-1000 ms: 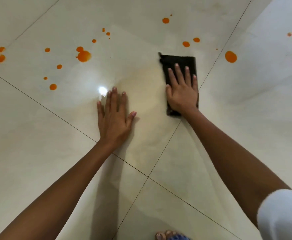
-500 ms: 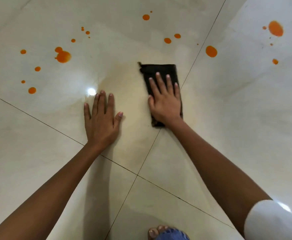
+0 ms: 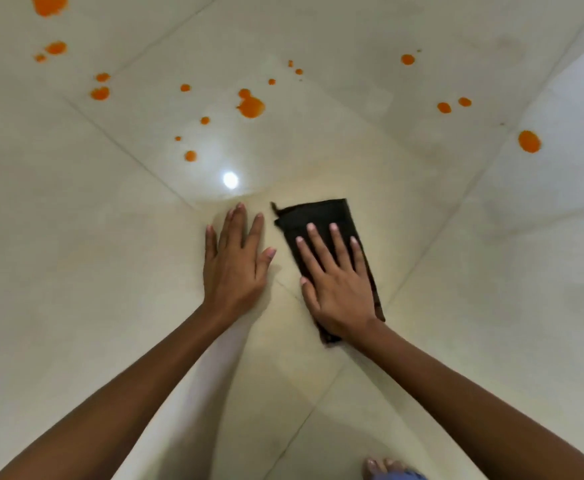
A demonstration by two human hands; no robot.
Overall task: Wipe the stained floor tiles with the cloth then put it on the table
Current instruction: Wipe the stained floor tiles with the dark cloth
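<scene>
Right hand (image 3: pixel 339 289) pressed flat, fingers spread, on cloth (image 3: pixel 321 216); left hand (image 3: pixel 235 268) flat on tile.

Right hand (image 3: pixel 339 289) flat, fingers spread, pressing folded dark cloth (image 3: pixel 318 216) onto floor tiles (image 3: pixel 491 271). Left hand (image 3: pixel 236 265) flat on bare tile just beside cloth, not touching it. Orange stains (image 3: pixel 250 107) scattered beyond both hands, well apart from cloth. Toes (image 3: pixel 382 465) at bottom edge.

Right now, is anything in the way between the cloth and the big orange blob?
Nothing visible. The right hand presses flat on the black cloth, and only bare tile lies between it and the big orange stain ahead.
</scene>
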